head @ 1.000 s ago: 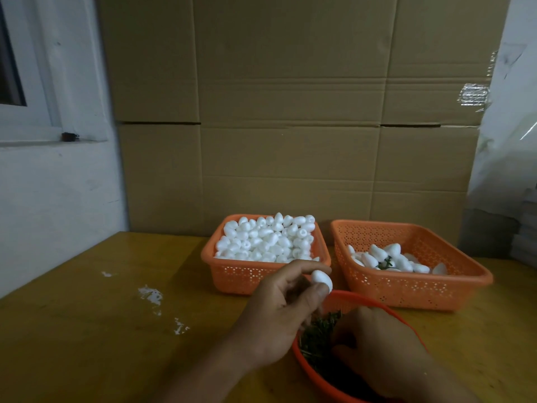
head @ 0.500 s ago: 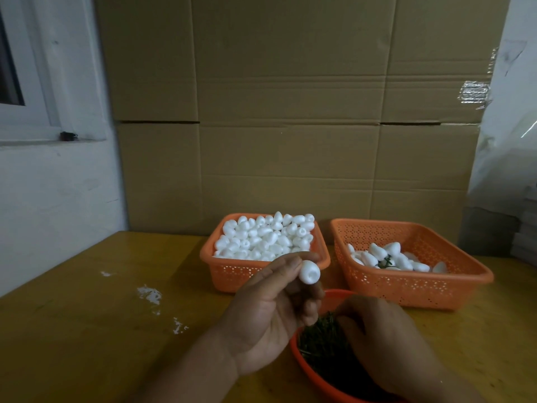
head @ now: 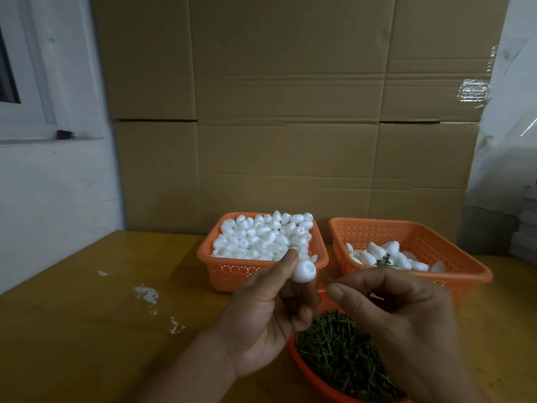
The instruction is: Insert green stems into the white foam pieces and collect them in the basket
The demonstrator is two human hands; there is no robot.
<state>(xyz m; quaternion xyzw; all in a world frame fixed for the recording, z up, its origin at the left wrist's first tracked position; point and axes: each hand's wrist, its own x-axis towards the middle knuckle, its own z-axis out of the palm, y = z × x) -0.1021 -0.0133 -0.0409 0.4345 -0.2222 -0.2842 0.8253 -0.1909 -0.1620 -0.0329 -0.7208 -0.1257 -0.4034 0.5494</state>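
My left hand (head: 263,318) pinches a white foam piece (head: 304,271) between thumb and fingers, its hollow end turned toward me. Just right of it, my right hand (head: 404,324) pinches a thin green stem (head: 332,280) whose tip pokes out at the fingertips, a short gap from the foam. Below both hands an orange bowl (head: 309,373) holds a heap of green stems (head: 340,350). Behind, the left orange basket (head: 229,271) is piled with plain foam pieces (head: 261,237). The right orange basket (head: 453,257) holds several foam pieces with stems (head: 386,255).
Everything sits on a yellow-brown wooden table (head: 87,330) with white paint flecks (head: 146,295) left of the hands. Tall cardboard boxes (head: 290,126) stand right behind the baskets. A white wall with a window frame (head: 43,117) is at the left.
My right hand has come up out of the bowl of stems with one stem pinched. My left hand lifted the foam piece and turned its hollow end toward me.
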